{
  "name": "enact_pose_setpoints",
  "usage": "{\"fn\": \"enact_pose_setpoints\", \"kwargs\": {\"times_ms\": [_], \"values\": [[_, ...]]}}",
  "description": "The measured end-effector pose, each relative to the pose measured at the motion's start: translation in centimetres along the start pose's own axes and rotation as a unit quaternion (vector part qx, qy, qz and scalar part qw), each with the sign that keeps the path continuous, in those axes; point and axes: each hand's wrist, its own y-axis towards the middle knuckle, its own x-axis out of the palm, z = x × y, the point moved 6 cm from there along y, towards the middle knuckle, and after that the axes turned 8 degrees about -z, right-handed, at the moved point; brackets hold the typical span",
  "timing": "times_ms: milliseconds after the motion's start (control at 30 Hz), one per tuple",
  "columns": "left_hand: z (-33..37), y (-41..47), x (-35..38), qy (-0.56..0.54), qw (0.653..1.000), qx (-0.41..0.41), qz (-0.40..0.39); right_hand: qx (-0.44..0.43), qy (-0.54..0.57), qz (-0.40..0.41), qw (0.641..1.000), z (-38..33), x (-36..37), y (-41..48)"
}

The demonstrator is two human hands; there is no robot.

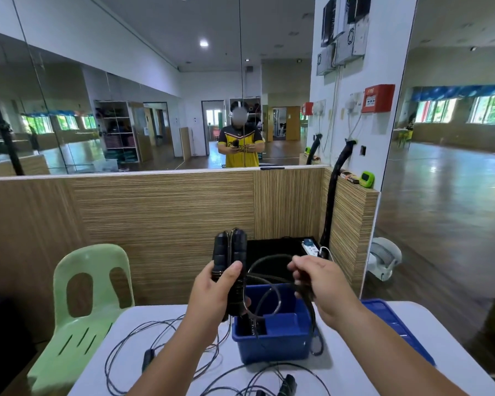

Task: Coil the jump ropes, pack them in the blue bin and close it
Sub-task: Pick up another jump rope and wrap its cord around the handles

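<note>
White table [446, 338]: loose ropes [148, 359] sprawl uncoiled across its near end.
bin [275, 347]: blue, open, on the table's middle; something black stands in its left corner.
lid [395, 321]: blue, flat on the table just right of the bin, partly behind the right forearm.
left hand [212, 290]: curled round two black handles [230, 250], upright above the bin's left rim.
right hand [323, 284]: fingers pinch the cord [269, 260]; its loops hang over the bin, screening the inside, one trailing down the right wall.
chair [97, 254]: green plastic, left of the table.
partition [160, 218]: wood-grain, behind; a power strip [310, 247] lies before it.
mirror [126, 81]: above the partition.
</note>
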Motion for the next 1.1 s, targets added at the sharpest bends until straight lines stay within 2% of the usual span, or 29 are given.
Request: {"fn": "enact_pose_setpoints", "kwargs": {"times_ms": [67, 133, 333, 467, 633, 700, 767, 833, 933, 1000, 1100], "values": [[-0.1, 0.1, -1.0, -0.002, 1.0, 0.002, 0.018, 0.019, 0.089, 0.04, 0.995, 0.7, -1.6, 0.8], [0.0, 0.3, -2.1, -0.017, 0.999, 0.007, 0.04, 0.033, 0.13, 0.066, 0.989, 1.5, -3.0, 1.2], [1.1, 1.4, -6.0, -0.047, 0.989, 0.017, 0.137, 0.032, 0.103, 0.146, 0.983, 2.6, -6.5, 0.9], [1.7, 1.9, -6.4, -0.04, 0.988, 0.029, 0.149, 0.001, 0.032, 0.116, 0.993, 2.1, -6.4, 0.9], [3.1, 2.1, -4.4, -0.011, 0.993, 0.035, 0.115, 0.002, -0.056, 0.053, 0.997, 1.8, -4.3, 0.9], [3.8, 2.3, -3.6, -0.016, 0.994, 0.038, 0.097, 0.006, -0.057, 0.012, 0.998, 1.8, -3.4, 0.9], [4.5, 2.5, -3.0, -0.032, 0.995, 0.038, 0.089, -0.005, -0.112, -0.042, 0.993, 1.9, -2.7, 0.7], [5.2, 2.6, -2.9, -0.052, 0.993, 0.04, 0.099, -0.038, -0.268, -0.066, 0.961, 2.4, -2.7, 0.6], [6.5, 2.9, -3.7, -0.045, 0.989, 0.061, 0.129, -0.042, -0.507, -0.076, 0.857, 4.0, -3.6, 0.7], [7.4, 3.1, -4.1, -0.041, 0.986, 0.081, 0.137, -0.016, -0.585, -0.079, 0.807, 5.4, -4.5, 0.8], [8.3, 3.3, -4.1, -0.02, 0.987, 0.097, 0.129, 0.013, -0.626, -0.065, 0.777, 6.7, -5.1, 1.1]]}}
